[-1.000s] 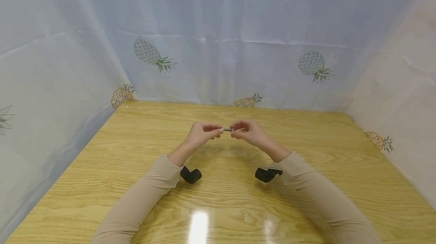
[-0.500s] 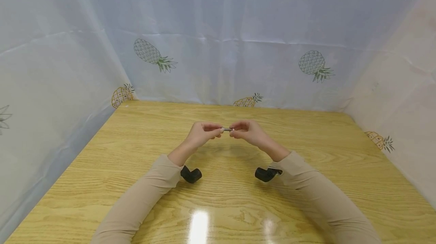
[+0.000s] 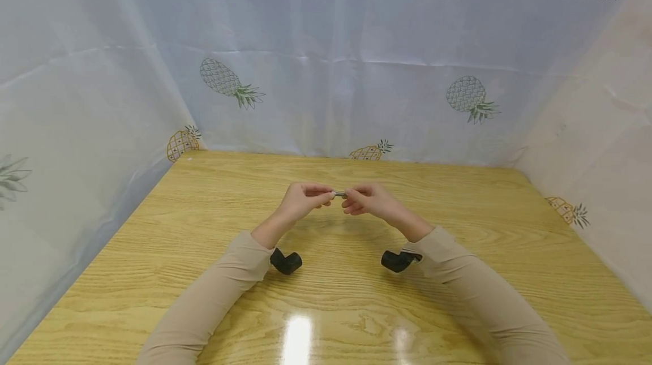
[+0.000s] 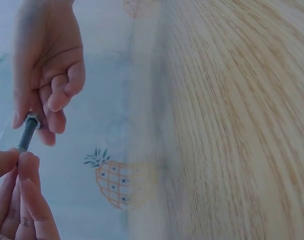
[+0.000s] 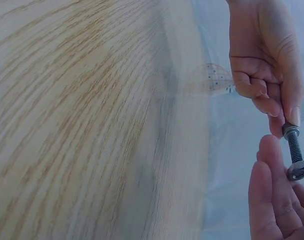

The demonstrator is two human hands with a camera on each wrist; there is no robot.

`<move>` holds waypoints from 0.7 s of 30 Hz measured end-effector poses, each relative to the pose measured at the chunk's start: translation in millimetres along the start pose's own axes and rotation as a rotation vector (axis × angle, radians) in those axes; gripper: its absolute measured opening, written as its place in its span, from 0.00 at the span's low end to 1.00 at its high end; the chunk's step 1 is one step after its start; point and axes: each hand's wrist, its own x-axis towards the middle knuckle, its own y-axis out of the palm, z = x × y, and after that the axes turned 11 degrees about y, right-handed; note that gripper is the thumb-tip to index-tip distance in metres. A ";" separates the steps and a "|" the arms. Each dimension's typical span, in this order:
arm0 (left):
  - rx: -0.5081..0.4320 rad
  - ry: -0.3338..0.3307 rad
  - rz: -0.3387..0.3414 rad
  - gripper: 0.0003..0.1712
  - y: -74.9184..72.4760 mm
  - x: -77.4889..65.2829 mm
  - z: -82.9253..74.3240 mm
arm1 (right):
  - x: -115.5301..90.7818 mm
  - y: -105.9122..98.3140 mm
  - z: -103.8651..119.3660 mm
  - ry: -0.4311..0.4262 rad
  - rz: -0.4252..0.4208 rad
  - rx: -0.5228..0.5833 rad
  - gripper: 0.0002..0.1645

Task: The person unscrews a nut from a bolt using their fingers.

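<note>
A small metal bolt [image 3: 339,193] spans the gap between the two hands, held above the table. My left hand [image 3: 300,201] pinches its one end between thumb and fingertips. At the bolt's other end sits a hex nut [image 5: 297,171], with the thumb and fingers of my right hand [image 3: 376,201] at it. Bare thread [image 4: 26,136] shows between the hands in the left wrist view. In the right wrist view, the right fingers [image 5: 272,195] extend beside the nut and the thumb touches its side.
The wood-grain table [image 3: 326,308] lies beneath both hands. A pale curtain [image 3: 326,99] with pineapple prints encloses the back and sides. Black wrist-worn devices [image 3: 286,262] stick out from both sleeves [image 3: 239,266].
The right thumb has rolled forward over the nut while the right fingers have shifted back and down beneath it. The left hand and the bolt have stayed nearly still.
</note>
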 end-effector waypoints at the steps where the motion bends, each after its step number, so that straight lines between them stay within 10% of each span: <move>1: 0.000 -0.001 0.001 0.17 0.0 0.7 1.1 | 0.1 0.0 0.0 0.002 -0.001 0.004 0.24; 10: -0.011 -0.002 0.009 0.18 -0.1 18.0 31.9 | -3.7 0.9 2.1 -0.020 -0.059 -0.027 0.23; 21: -0.004 0.017 -0.009 0.17 -0.2 17.5 34.1 | -1.4 0.9 1.3 -0.013 -0.005 0.006 0.23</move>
